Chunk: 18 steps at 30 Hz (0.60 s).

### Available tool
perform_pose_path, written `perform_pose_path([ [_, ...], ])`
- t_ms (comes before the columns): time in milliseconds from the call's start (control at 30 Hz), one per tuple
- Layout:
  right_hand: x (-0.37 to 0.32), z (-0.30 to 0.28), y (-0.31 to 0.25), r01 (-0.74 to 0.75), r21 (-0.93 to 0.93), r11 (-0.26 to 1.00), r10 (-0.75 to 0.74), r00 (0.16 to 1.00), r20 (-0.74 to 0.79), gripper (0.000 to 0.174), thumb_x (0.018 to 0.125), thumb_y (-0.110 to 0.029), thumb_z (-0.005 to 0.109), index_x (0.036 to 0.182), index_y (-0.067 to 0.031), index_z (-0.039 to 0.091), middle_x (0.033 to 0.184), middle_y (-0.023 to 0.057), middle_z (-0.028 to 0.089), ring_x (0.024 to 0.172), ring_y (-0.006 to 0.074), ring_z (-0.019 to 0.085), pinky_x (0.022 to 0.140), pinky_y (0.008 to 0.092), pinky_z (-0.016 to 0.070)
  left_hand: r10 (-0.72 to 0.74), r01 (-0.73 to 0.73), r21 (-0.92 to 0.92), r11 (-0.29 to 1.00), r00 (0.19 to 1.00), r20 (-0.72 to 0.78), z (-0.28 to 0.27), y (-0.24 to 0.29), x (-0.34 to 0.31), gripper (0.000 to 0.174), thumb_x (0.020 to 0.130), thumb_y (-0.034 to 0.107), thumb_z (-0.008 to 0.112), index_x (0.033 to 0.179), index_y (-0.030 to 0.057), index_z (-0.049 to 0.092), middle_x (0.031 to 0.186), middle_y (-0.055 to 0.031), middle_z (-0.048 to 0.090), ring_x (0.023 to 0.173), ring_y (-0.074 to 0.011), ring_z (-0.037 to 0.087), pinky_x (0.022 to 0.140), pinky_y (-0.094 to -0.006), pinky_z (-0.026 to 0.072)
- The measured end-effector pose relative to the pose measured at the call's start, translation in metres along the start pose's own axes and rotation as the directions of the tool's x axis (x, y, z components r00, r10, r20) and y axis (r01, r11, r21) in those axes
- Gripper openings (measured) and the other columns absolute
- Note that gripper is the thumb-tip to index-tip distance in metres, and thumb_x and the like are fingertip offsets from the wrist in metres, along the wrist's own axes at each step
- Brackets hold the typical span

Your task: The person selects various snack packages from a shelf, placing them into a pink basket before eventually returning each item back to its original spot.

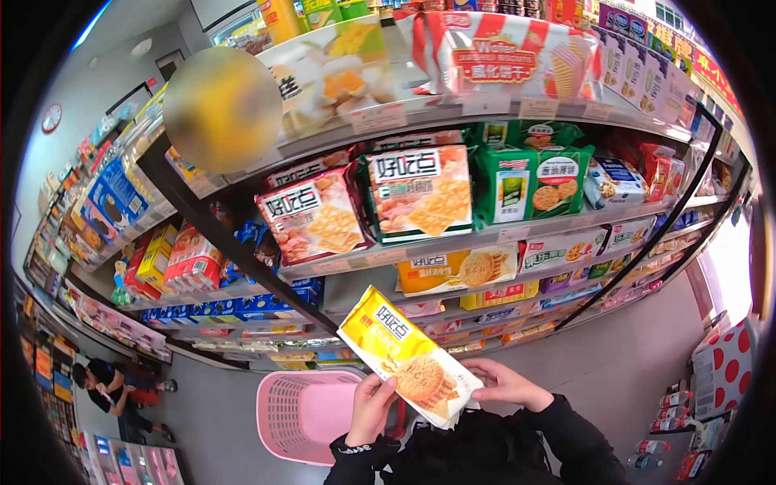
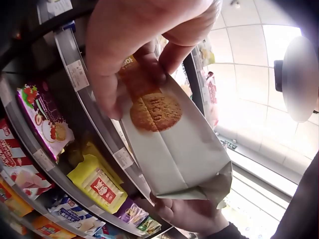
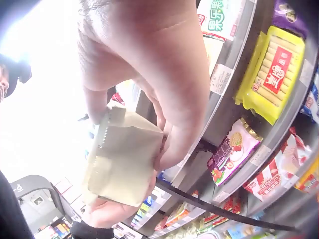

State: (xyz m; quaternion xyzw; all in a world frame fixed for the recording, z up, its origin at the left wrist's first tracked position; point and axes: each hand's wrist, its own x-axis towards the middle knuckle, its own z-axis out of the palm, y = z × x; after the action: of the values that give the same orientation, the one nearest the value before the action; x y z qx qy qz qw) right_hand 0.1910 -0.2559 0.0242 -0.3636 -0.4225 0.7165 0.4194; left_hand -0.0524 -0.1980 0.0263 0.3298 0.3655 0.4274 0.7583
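A long yellow and white packet of biscuits (image 1: 420, 376) is held up in front of the shelves, tilted, with its printed front facing up. My left hand (image 1: 373, 408) grips its left side near the lower end, thumb over the front. On the other side, my right hand (image 1: 509, 385) pinches the edge by the bottom corner. In the left wrist view the packet (image 2: 174, 149) shows a pale side with a round biscuit picture, the left hand's fingers (image 2: 107, 94) on either side of it. The right wrist view shows the packet's folded, sealed end (image 3: 124, 159) between both hands.
A pink plastic basket (image 1: 271, 412) stands on the floor below my left hand. Shelves ahead carry many packets, including a similar yellow biscuit packet (image 1: 457, 269) and green packets (image 1: 533, 184). Another person (image 1: 113, 388) sits at the lower left. Bottles (image 1: 671, 412) stand at the right.
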Motion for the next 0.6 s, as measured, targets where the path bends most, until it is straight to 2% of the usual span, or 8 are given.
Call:
perform_pose_path([
  [100, -0.004, -0.007, -0.006, 0.008, 0.007, 1.000, -0.007, 0.998, -0.056, 0.057, 0.077, -0.013, 0.060, 0.123, 0.0021, 0.030, 0.115, 0.0104, 0.042, 0.107, 0.0138, 0.041, 0.090, 0.0260, 0.0348, 0.022, -0.022, 0.026, 0.999, 1.000, -0.013, 0.012, -0.003, 0.007, 0.015, 0.083, 0.010, 0.051, 0.093, -0.0015, 0.052, 0.094, -0.0061, 0.057, 0.086, -0.0131, 0.054, 0.076, -0.0263, 0.0434],
  [133, -0.005, -0.008, -0.009, 0.018, -0.043, 0.999, -0.021, 0.998, -0.063, 0.056, 0.078, -0.014, 0.059, 0.123, 0.0023, 0.030, 0.117, 0.0108, 0.042, 0.108, 0.0138, 0.041, 0.090, 0.0259, 0.0351, 0.022, -0.022, 0.018, 1.000, 1.000, -0.016, 0.017, -0.003, 0.008, 0.015, 0.083, 0.010, 0.051, 0.093, -0.0016, 0.052, 0.094, -0.0065, 0.057, 0.087, -0.0137, 0.054, 0.076, -0.0270, 0.0438],
  [367, -0.007, -0.018, -0.020, 0.027, -0.033, 0.999, -0.028, 1.000, -0.013, 0.050, 0.080, -0.014, 0.056, 0.122, 0.0006, 0.032, 0.117, 0.0097, 0.042, 0.107, 0.0141, 0.042, 0.088, 0.0262, 0.0365, 0.061, -0.065, -0.043, 0.997, 0.994, -0.095, 0.040, -0.009, 0.004, 0.019, 0.084, 0.008, 0.047, 0.099, -0.0033, 0.050, 0.100, -0.0105, 0.055, 0.089, -0.0178, 0.054, 0.080, -0.0319, 0.0445],
  [500, 0.008, -0.016, -0.009, 0.054, 0.046, 0.997, -0.055, 0.999, 0.001, 0.049, 0.081, -0.015, 0.054, 0.122, 0.0005, 0.032, 0.116, 0.0090, 0.043, 0.107, 0.0139, 0.042, 0.087, 0.0264, 0.0365, 0.079, -0.084, -0.023, 0.996, 0.979, -0.187, 0.032, -0.005, 0.010, 0.013, 0.084, 0.010, 0.048, 0.093, 0.0005, 0.049, 0.096, -0.0084, 0.056, 0.089, -0.0159, 0.054, 0.079, -0.0312, 0.0439],
  [567, 0.019, -0.008, -0.013, 0.078, 0.049, 0.996, -0.077, 0.997, -0.018, 0.049, 0.081, -0.015, 0.054, 0.122, 0.0004, 0.032, 0.116, 0.0086, 0.043, 0.106, 0.0139, 0.042, 0.087, 0.0269, 0.0365, 0.105, -0.109, -0.006, 0.994, 0.972, -0.209, 0.024, 0.000, 0.017, 0.011, 0.084, 0.012, 0.050, 0.091, 0.0032, 0.047, 0.090, -0.0058, 0.056, 0.084, -0.0131, 0.054, 0.077, -0.0293, 0.0442],
  [600, 0.022, -0.002, -0.020, 0.041, 0.060, 0.997, -0.038, 0.998, -0.044, 0.049, 0.081, -0.015, 0.054, 0.122, 0.0004, 0.032, 0.117, 0.0088, 0.043, 0.106, 0.0143, 0.042, 0.088, 0.0274, 0.0358, 0.122, -0.120, 0.022, 0.992, 0.966, -0.226, 0.032, 0.010, 0.020, 0.012, 0.084, 0.014, 0.051, 0.090, 0.0052, 0.046, 0.085, -0.0035, 0.054, 0.078, -0.0106, 0.052, 0.073, -0.0270, 0.0437],
])
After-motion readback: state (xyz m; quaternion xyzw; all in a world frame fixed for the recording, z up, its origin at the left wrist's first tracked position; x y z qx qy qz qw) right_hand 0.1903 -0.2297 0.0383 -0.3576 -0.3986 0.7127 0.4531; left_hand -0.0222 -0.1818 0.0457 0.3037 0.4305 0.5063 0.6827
